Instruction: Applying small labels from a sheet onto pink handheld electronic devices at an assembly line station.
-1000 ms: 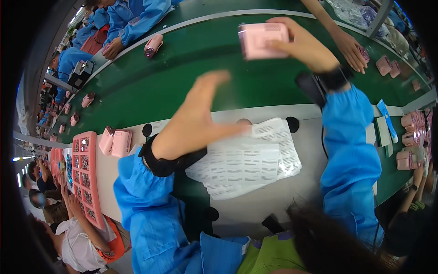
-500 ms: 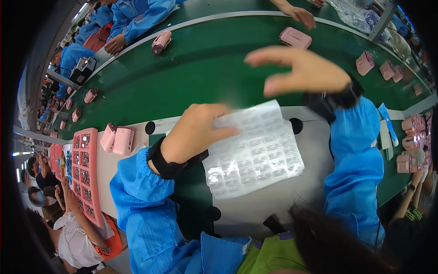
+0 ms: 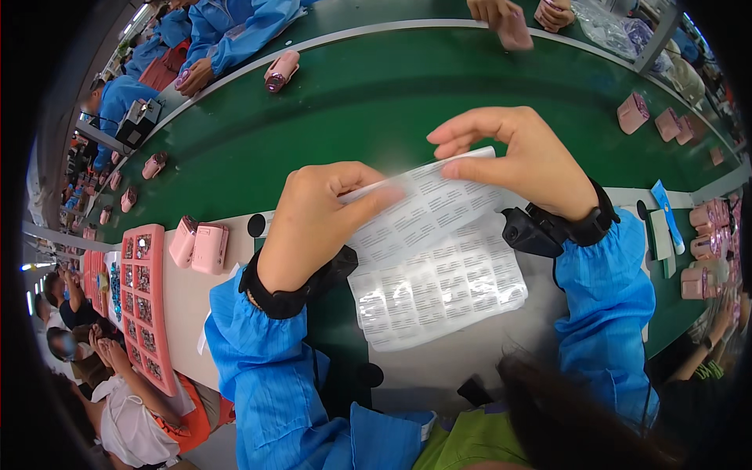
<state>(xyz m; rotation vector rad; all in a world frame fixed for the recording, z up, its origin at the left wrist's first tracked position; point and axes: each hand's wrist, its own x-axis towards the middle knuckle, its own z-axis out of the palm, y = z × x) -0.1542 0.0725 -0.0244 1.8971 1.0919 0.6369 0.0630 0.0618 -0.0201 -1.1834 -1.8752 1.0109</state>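
Note:
A white sheet of printed labels (image 3: 427, 210) is lifted and slanted above more label sheets (image 3: 439, 294) lying on the grey board. My left hand (image 3: 313, 219) pinches its upper left part between thumb and fingers, slightly blurred. At the upper right corner, my right hand (image 3: 533, 160) has its thumb against the sheet and its fingers curled over the edge. Part of that grip is hidden. Both wrists carry black straps with small black devices.
Beyond the board runs a green conveyor belt (image 3: 360, 102), with a pink device (image 3: 282, 72) on it. Two pink devices (image 3: 209, 248) stand left, by a pink compartment tray (image 3: 163, 313) of small parts. Rightward lie a blue-and-white tube (image 3: 667, 215) and stacked pink devices (image 3: 705, 247). Co-workers sit around.
My right hand has come down onto the sheet's upper right corner. The top sheet has lifted farther from those below. Across the belt, another person's hand has picked up a pink device.

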